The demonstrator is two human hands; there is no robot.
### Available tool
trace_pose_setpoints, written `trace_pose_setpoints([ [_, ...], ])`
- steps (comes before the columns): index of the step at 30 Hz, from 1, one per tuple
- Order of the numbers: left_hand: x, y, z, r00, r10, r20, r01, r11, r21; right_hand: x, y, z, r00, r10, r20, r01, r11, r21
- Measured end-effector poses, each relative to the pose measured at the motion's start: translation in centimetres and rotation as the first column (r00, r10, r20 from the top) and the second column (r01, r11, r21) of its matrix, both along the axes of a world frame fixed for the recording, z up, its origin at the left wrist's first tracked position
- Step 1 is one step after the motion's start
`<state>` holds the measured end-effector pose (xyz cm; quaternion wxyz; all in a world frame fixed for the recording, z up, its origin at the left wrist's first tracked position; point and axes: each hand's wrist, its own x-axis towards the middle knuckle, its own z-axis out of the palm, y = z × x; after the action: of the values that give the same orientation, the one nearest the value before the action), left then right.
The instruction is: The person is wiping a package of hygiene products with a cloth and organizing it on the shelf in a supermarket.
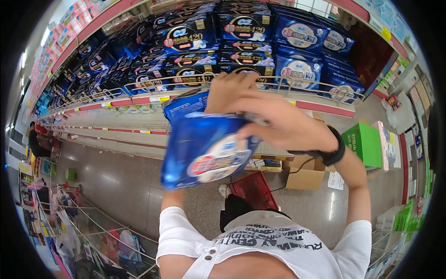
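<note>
My right hand grips the upper right edge of a blue pack of sanitary pads, printed with 420 and tilted in front of me, slightly blurred. Behind that pack, my left forearm is mostly hidden. My left hand shows above it at the wire rail of the shelf, its fingers bent over and their tips out of sight; I cannot tell what they hold. A second blue pack sits just left of my left wrist, partly covered by the first. Black packs stand stacked right beyond my left hand.
More blue packs fill the shelf's right side, behind the wire rail. Below lie a red basket by my foot and an open cardboard box. A green box stands right. Wire racks with goods line the lower left.
</note>
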<state>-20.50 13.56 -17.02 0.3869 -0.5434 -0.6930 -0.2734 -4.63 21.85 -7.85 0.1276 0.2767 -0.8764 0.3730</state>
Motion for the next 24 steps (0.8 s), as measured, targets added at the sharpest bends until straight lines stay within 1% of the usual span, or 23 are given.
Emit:
trace_pose_setpoints([
  [1, 0.0, -0.3, -0.1, 1.0, -0.003, -0.031, 0.003, 1.0, -0.01, -2.3, -1.1, 0.0, 0.994, 0.063, -0.088, -0.052, 0.991, 0.119],
  [2, -0.3, -0.2, -0.1, 0.998, -0.008, -0.061, 0.007, 1.0, -0.02, -4.0, -2.5, 0.7, 0.998, 0.038, -0.052, -0.024, 0.969, 0.246],
  [3, -0.4, -0.3, -0.1, 0.996, -0.013, -0.092, 0.011, 1.0, -0.03, -4.9, -3.6, 2.4, 0.992, -0.049, 0.119, -0.001, 0.92, 0.391],
  [4, -0.5, -0.4, -0.2, 0.992, -0.021, -0.124, 0.016, 0.999, -0.04, -7.5, -4.1, 1.6, 0.976, 0.112, 0.187, -0.159, 0.952, 0.262],
  [5, -0.7, -0.6, -0.1, 0.987, -0.03, -0.158, 0.022, 0.998, -0.052, -9.3, -4.8, 1.5, 0.96, 0.113, 0.255, -0.192, 0.93, 0.313],
  [6, -1.0, -0.7, -0.2, 0.981, -0.042, -0.192, 0.029, 0.997, -0.066, -11.7, -5.3, 0.7, 0.924, 0.179, 0.339, -0.3, 0.888, 0.348],
  [7, -1.2, -0.7, -0.2, 0.973, -0.055, -0.226, 0.037, 0.996, -0.08, -13.2, -5.7, 0.3, 0.926, 0.18, 0.332, -0.299, 0.887, 0.352],
  [9, -1.7, -0.6, -0.1, 0.952, -0.084, -0.294, 0.054, 0.993, -0.107, -15.6, -6.5, 0.2, 0.849, 0.245, 0.469, -0.454, 0.792, 0.407],
  [11, -2.0, -0.5, -0.1, 0.926, -0.12, -0.357, 0.075, 0.988, -0.136, -17.3, -7.4, 0.3, 0.772, 0.179, 0.61, -0.516, 0.738, 0.436],
  [12, -2.1, -0.3, -0.2, 0.911, -0.141, -0.387, 0.087, 0.984, -0.153, -18.0, -7.7, 0.7, 0.769, 0.185, 0.611, -0.555, 0.667, 0.497],
  [13, -2.1, -0.2, -0.4, 0.895, -0.165, -0.415, 0.101, 0.98, -0.172, -18.3, -7.7, 0.6, 0.774, 0.18, 0.608, -0.548, 0.672, 0.498],
  [16, -1.9, -0.1, -1.1, 0.84, -0.242, -0.485, 0.143, 0.962, -0.233, -18.7, -7.8, -0.5, 0.763, 0.288, 0.579, -0.585, 0.688, 0.428],
  [17, -1.7, -0.1, -1.4, 0.821, -0.267, -0.505, 0.155, 0.955, -0.252, -18.5, -7.4, -0.7, 0.765, 0.283, 0.579, -0.58, 0.694, 0.427],
  [19, -1.3, -0.2, -2.1, 0.781, -0.311, -0.541, 0.175, 0.941, -0.289, -16.6, -6.7, 1.2, 0.857, 0.333, 0.392, -0.499, 0.726, 0.474],
  [20, -1.1, -0.2, -2.4, 0.76, -0.332, -0.559, 0.183, 0.934, -0.306, -16.0, -6.1, 1.7, 0.876, 0.373, 0.305, -0.478, 0.75, 0.457],
  [21, -0.9, -0.3, -2.6, 0.737, -0.352, -0.577, 0.19, 0.927, -0.323, -15.7, -5.7, 2.1, 0.878, 0.368, 0.306, -0.474, 0.752, 0.458],
  [23, -0.6, -0.6, -3.3, 0.688, -0.389, -0.613, 0.201, 0.913, -0.354, -15.4, -4.7, 2.9, 0.932, 0.252, 0.261, -0.342, 0.85, 0.401],
  [24, -0.1, -0.3, -3.4, 0.662, -0.407, -0.629, 0.206, 0.906, -0.369, -15.3, -4.2, 3.3, 0.95, 0.247, 0.192, -0.306, 0.858, 0.412],
])
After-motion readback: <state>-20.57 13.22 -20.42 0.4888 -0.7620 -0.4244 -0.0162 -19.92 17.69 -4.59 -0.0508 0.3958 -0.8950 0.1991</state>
